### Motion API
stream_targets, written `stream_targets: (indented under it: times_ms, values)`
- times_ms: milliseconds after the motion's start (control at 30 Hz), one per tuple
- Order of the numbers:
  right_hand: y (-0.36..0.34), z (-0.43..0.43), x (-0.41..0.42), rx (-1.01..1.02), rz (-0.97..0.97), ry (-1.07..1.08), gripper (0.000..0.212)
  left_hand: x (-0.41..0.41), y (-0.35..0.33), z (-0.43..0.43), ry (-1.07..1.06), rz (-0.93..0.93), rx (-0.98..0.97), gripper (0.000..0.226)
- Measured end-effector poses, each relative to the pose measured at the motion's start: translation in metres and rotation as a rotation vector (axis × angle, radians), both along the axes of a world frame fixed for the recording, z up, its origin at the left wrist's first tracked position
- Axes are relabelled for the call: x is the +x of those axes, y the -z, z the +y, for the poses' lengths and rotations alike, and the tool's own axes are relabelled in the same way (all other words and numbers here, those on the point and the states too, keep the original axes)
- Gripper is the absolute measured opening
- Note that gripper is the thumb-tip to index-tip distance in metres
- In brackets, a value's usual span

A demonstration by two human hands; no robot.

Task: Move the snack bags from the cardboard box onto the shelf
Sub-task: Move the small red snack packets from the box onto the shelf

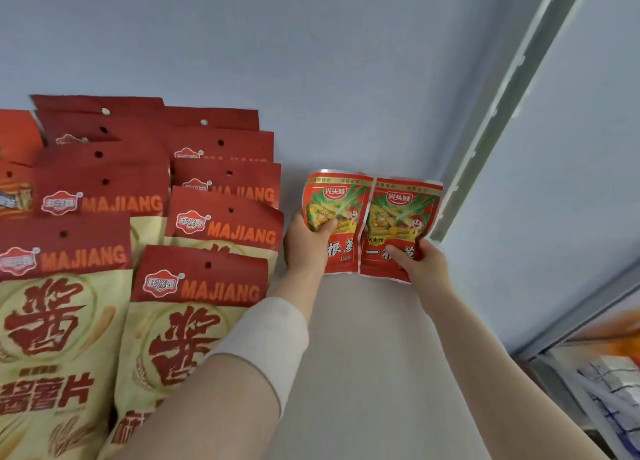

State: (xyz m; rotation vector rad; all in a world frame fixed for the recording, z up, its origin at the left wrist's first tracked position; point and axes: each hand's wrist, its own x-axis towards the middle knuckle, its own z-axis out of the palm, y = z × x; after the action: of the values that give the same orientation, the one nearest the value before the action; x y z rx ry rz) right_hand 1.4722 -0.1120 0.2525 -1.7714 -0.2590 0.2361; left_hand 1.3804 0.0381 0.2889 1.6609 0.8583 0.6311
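Two small red snack bags stand side by side at the back right of the pale shelf [363,355]. My left hand [306,244] grips the left snack bag [341,203] at its lower left, thumb across the front. My right hand [420,262] holds the right snack bag [403,213] at its bottom edge. Both bags are upright, close to the blue back wall, and their inner edges touch. The cardboard box is not in view.
Rows of large red and cream MAJIANG bags [204,286] fill the shelf's left side, right beside my left forearm. A grey metal upright [495,120] bounds the shelf on the right. Lower right, another shelf holds blurred packages [613,387].
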Motion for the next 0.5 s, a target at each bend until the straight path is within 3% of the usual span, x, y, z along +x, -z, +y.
stream_targets:
  times_ms: [267, 500]
  values:
    - [0.009, 0.032, 0.033, 0.025, -0.016, -0.046, 0.019, 0.031, 0.004, 0.01, -0.264, -0.117, 0.021, 0.048]
    - [0.018, 0.034, 0.042, -0.013, -0.088, -0.02, 0.043, 0.034, 0.016, 0.0, -0.408, -0.203, 0.192, 0.06]
